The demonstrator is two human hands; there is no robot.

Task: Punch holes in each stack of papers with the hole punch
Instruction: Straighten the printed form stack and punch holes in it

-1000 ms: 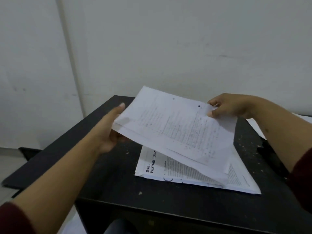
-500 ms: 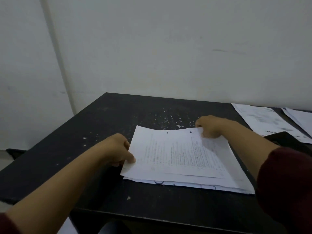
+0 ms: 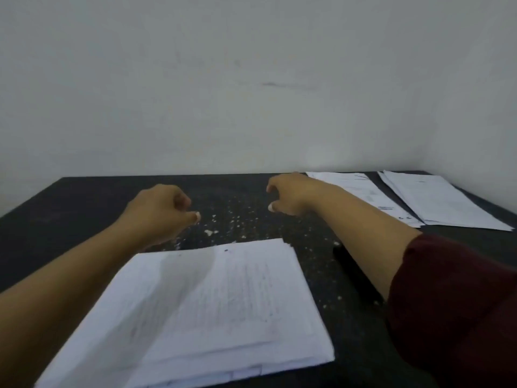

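Three lots of paper lie on the black worktop (image 3: 70, 203). Nearest the camera is a thick stack of papers (image 3: 212, 312), white, its top sheet covered in faint print or handwriting too blurred to read; a small dark dot, which may be a punched hole, sits near its far edge. At the far right, two more paper stacks lie side by side, the inner one (image 3: 361, 191) and the outer one (image 3: 436, 203), both printed, with only small dark marks showing and no legible words. Neither carries a brand or label that can be made out.

Both hands hover over the bare worktop beyond the near stack, holding nothing. The left hand (image 3: 159, 211) is loosely curled into a soft fist, thumb tip forward. The right hand (image 3: 293, 194) is half open, fingers bent and thumb apart from them, close to the inner far stack. A dark red sleeve (image 3: 453, 303) covers the right upper forearm.

Pale flecks, seemingly paper scraps (image 3: 223, 222), are scattered on the worktop between the hands and the near stack. A dark shape under the right forearm could be the hole punch, but I cannot tell. A plain white wall (image 3: 251, 79) stands behind.
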